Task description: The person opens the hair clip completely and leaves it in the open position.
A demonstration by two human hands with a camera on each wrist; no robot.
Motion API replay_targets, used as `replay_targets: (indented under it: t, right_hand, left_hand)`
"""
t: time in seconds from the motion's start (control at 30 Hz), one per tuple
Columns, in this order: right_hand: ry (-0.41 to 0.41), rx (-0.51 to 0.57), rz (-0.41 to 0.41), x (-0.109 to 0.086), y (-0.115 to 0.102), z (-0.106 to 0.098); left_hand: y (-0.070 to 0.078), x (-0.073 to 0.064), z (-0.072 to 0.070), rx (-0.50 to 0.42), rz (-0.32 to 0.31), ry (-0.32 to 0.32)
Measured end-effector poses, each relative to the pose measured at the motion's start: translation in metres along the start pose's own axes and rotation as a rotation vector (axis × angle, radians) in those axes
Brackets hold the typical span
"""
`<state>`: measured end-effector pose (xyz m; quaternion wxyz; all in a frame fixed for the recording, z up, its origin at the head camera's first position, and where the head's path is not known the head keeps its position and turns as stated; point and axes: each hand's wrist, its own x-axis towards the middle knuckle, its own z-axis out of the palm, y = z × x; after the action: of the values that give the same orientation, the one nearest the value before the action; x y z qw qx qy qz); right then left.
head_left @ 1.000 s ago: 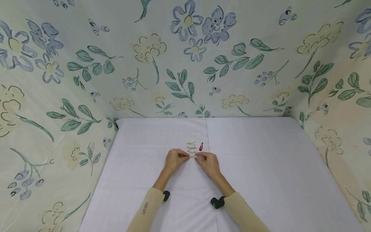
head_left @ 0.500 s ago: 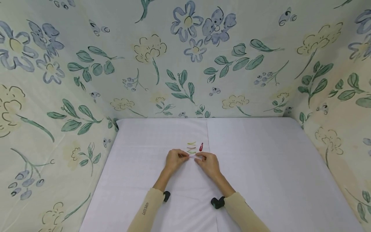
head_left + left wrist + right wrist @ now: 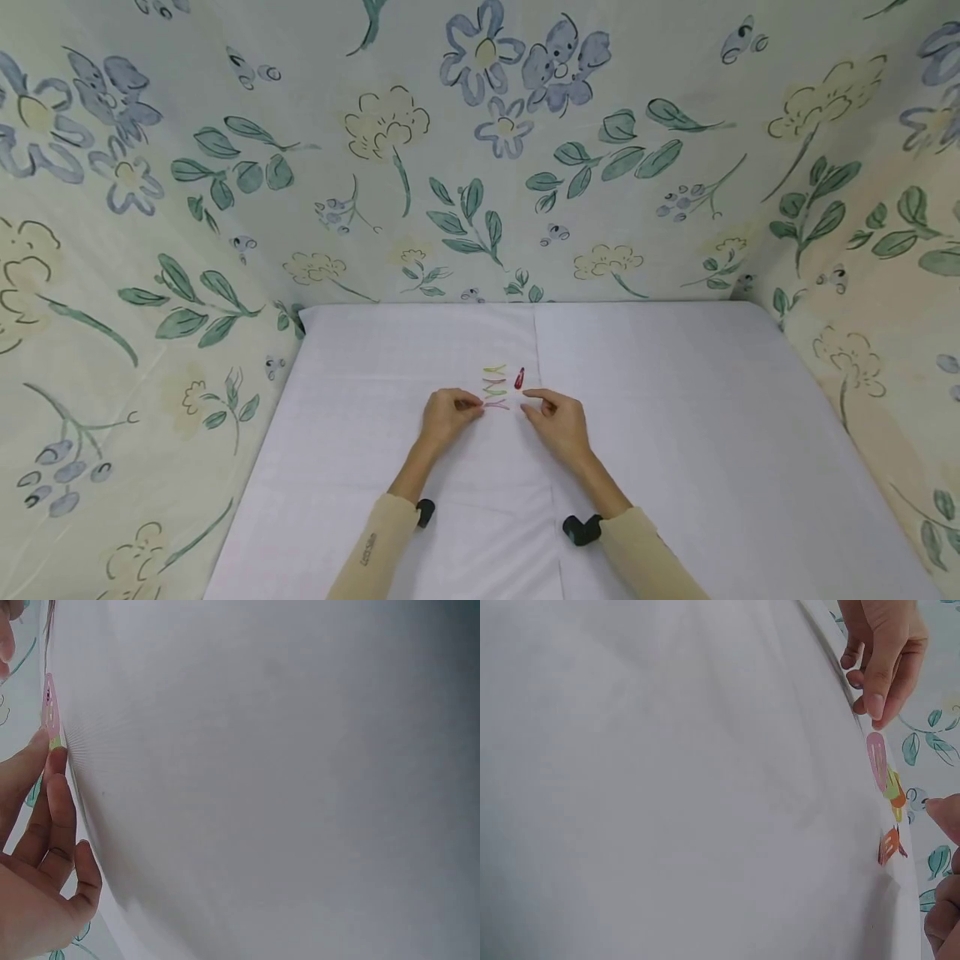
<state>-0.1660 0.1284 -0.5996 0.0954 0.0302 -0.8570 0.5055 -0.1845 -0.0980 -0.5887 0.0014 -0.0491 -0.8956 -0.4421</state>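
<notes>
A pink snap hair clip point(image 3: 497, 405), its two prongs spread apart, lies at the near end of a column of clips on the white cloth. My left hand point(image 3: 447, 418) has thumb and index finger at the clip's left end, pinching it; in the left wrist view this pink clip point(image 3: 51, 705) sticks up from the fingertips. Just right of the column is my right hand point(image 3: 558, 423), thumb and index finger apart and nothing between them. Beyond the pink clip are a green clip point(image 3: 494, 393), a reddish clip point(image 3: 494, 381) and a yellow clip point(image 3: 494, 369), also spread.
A red hair clip point(image 3: 520, 378) lies by itself to the right of the column, near my right fingertips. White cloth point(image 3: 660, 400) covers the table, with a seam running front to back. Flower-printed fabric point(image 3: 480, 208) hangs behind and at both sides.
My right hand has let go of the pink clip and drawn back to the right. The left hand has shifted slightly left, staying at the clip's left end.
</notes>
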Motion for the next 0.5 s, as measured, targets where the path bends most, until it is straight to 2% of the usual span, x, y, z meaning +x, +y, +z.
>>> replay_targets:
  t: [0.23,0.5]
  right_hand:
    - [-0.013,-0.021,0.059,-0.006,0.011,-0.015]
    - [-0.045,-0.095,0.124,-0.012,0.015,-0.019]
  left_hand:
    - [-0.002,-0.007,-0.004,-0.017,-0.002,0.007]
    - [-0.001,-0.012,-0.007,-0.037,0.017,-0.017]
